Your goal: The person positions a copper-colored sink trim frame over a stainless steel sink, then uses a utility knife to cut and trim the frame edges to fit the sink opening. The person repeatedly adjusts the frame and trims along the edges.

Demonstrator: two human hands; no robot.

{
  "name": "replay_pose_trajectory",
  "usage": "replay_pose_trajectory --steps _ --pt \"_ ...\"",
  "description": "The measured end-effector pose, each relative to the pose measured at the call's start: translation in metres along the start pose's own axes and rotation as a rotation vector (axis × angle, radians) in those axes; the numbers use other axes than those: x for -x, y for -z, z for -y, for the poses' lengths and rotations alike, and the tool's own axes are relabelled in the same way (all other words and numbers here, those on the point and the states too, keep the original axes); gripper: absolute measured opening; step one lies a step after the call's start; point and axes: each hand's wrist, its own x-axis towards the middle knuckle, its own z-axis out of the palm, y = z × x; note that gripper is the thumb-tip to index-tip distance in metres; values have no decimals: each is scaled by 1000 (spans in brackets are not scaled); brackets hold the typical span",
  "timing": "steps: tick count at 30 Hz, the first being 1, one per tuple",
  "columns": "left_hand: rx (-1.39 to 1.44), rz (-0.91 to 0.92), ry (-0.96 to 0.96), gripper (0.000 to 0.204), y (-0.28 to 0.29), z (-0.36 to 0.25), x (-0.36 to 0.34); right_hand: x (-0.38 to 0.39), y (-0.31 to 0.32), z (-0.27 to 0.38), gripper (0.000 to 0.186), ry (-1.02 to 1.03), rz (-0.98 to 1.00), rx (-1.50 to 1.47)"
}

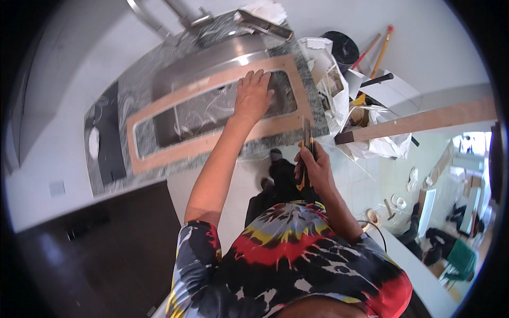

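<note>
My left hand (253, 94) lies flat, fingers spread, on clear plastic film covering a steel sink (212, 63), at the inner edge of a brown board frame (175, 153) that rings the sink on a speckled granite counter (132, 85). My right hand (314, 167) grips an orange utility knife (306, 139), its blade pointing up at the counter's near edge, close to the frame's right corner.
A grey faucet (180, 16) stands behind the sink. Crumpled white plastic and cardboard (339, 90), a black bucket (343, 46) and long-handled tools (382, 53) pile up at the right. A long wooden plank (424, 122) crosses there. A person sits on the floor (456, 254) far right.
</note>
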Motion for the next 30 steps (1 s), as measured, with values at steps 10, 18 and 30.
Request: replay_pose_trajectory --steps 10,18,30 --pt "0 156 -212 54 -57 50 -39 -74 -41 8 22 116 -221 -95" --pt "162 208 -331 57 -50 87 -38 -130 -97 2 22 140 -397 -123" --pt "92 438 -145 72 1 198 -30 -193 -140 -3 31 66 -744 -177"
